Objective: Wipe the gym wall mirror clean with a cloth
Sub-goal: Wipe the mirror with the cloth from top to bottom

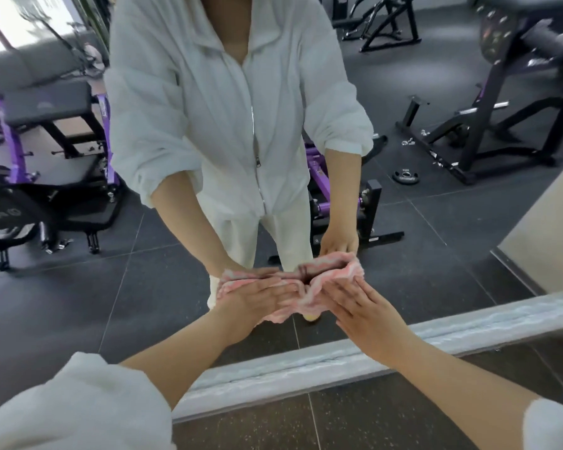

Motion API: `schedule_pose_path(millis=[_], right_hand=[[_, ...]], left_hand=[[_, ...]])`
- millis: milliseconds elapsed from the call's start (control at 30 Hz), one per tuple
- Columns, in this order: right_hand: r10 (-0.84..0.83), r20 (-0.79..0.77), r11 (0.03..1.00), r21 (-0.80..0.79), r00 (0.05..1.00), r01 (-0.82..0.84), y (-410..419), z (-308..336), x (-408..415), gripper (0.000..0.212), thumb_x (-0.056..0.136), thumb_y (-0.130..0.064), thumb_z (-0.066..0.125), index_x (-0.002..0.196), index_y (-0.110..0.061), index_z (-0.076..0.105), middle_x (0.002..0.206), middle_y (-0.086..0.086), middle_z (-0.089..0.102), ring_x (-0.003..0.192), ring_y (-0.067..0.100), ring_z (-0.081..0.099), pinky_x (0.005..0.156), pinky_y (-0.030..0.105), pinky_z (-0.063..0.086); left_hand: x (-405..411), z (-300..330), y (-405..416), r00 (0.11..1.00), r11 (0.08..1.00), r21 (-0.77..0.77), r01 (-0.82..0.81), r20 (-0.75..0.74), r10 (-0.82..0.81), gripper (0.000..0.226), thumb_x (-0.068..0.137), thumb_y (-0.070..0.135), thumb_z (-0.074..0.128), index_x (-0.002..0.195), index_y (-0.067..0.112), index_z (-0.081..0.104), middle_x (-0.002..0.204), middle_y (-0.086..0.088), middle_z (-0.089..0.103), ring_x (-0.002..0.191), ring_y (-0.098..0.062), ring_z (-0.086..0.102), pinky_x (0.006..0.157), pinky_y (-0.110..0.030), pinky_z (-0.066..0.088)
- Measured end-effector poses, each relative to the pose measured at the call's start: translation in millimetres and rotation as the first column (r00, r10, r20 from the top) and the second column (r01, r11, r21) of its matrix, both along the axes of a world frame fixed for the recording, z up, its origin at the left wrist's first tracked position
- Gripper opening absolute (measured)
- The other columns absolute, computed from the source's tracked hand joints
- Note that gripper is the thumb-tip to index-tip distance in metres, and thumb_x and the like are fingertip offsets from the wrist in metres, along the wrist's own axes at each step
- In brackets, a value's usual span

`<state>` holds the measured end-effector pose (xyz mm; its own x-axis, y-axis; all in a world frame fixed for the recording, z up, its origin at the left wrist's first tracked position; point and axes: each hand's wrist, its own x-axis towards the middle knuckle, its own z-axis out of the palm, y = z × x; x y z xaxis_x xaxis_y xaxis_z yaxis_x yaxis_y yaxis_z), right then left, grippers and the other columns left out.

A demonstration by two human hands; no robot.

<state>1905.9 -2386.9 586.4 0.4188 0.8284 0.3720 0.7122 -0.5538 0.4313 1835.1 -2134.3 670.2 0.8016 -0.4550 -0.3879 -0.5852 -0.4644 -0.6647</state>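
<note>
Low on the mirror (78,287), just above its pale bottom frame (306,362): pink cloth (306,293) bunched flat against the glass. Left hand (257,297) presses its left part, fingers straight and together. Right hand (364,306) presses its right part, fingers extended, none curled round it. Reflected: white jacket (225,108), gym benches, dark floor tiles.
</note>
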Motion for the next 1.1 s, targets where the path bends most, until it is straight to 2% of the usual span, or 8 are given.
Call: schedule_pose_path(millis=[67,133,233,367,600,733,900,1100], right_hand=[[-0.004,0.031,0.999,0.051,1.0,0.002,-9.3,26.9,12.3,0.058,0.104,-0.035,0.017,0.153,-0.008,0.002,0.154,0.009,0.03,0.148,0.028,0.002,0.117,0.045,0.009],[-0.011,0.029,0.993,0.118,1.0,0.007,-16.8,61.3,24.6,0.054,0.105,-0.034,0.003,0.153,-0.01,0.008,0.155,0.006,0.027,0.147,0.027,0.008,0.119,0.043,0.007],[0.025,0.132,0.969,0.241,0.991,-0.057,-25.5,124.2,43.1,0.054,0.105,-0.035,0.004,0.153,-0.011,0.012,0.15,0.005,0.03,0.146,0.029,0.014,0.118,0.043,0.005],[0.047,0.261,0.92,0.364,0.964,-0.144,-37.6,204.1,64.6,0.05,0.105,-0.037,0.013,0.148,-0.014,0.026,0.151,0.013,0.033,0.14,0.038,0.021,0.117,0.048,0.005],[0.085,0.296,0.852,0.474,0.951,-0.223,-54.9,214.7,78.9,0.044,0.105,-0.034,0.021,0.143,-0.016,0.034,0.148,0.018,0.025,0.136,0.043,0.021,0.115,0.049,0.012],[0.115,0.242,0.906,0.372,0.963,-0.202,-72.0,155.4,76.7,0.052,0.091,-0.026,0.038,0.141,-0.014,0.034,0.146,0.016,0.029,0.135,0.041,0.024,0.117,0.046,0.007],[0.105,0.197,0.986,0.104,0.975,-0.127,-84.9,56.6,64.4,0.059,0.084,-0.023,0.035,0.142,-0.012,0.032,0.15,0.014,0.027,0.146,0.037,0.002,0.116,0.047,0.009],[0.085,0.1,0.992,0.087,0.991,-0.094,-93.4,37.9,50.8,0.065,0.093,-0.027,0.028,0.153,-0.01,0.01,0.16,0.011,0.005,0.147,0.03,0.0,0.116,0.045,0.009]], left_hand=[[11.1,14.3,2.5,0.972,0.965,-0.228,0.132,0.223,-0.08,0.075,0.091,0.009,0.024,0.143,0.013,-0.031,0.156,0.006,-0.018,0.143,-0.012,-0.016,0.115,-0.036,-0.018],[14.8,47.2,-5.3,0.982,0.967,-0.252,0.044,0.19,0.005,0.064,0.098,0.014,0.02,0.146,0.018,-0.023,0.148,0.005,-0.039,0.137,-0.018,-0.033,0.108,-0.035,-0.027],[24.7,110.6,-30.0,0.974,0.993,-0.116,-0.031,0.219,0.056,0.054,0.104,0.027,0.023,0.136,0.022,-0.02,0.131,0.003,-0.048,0.12,-0.02,-0.048,0.092,-0.036,-0.042],[45.3,167.1,-48.8,0.755,0.863,-0.332,0.38,0.65,-0.082,0.044,0.101,0.034,0.022,0.139,0.021,0.04,0.149,0.0,0.028,0.147,-0.02,0.004,0.119,-0.043,-0.007],[59.8,167.9,-83.8,0.649,0.863,-0.339,0.374,0.761,0.017,0.048,0.1,0.037,0.029,0.144,0.019,0.034,0.154,-0.005,0.027,0.147,-0.023,-0.006,0.119,-0.043,0.001],[50.4,124.5,-96.4,0.799,0.923,-0.317,0.217,0.601,0.019,0.057,0.095,0.034,0.03,0.149,0.018,0.019,0.159,-0.002,0.011,0.144,-0.027,-0.017,0.116,-0.042,-0.015],[39.8,71.2,-115.6,0.978,0.978,-0.027,-0.205,0.032,0.206,0.074,0.101,0.031,0.037,0.147,0.024,-0.02,0.138,0.001,-0.042,0.118,-0.021,-0.046,0.092,-0.042,-0.037],[36.3,44.0,-115.2,0.981,0.981,-0.016,-0.193,0.017,0.193,0.071,0.099,0.024,0.037,0.151,0.021,-0.012,0.128,-0.002,-0.048,0.115,-0.025,-0.05,0.094,-0.042,-0.041]])
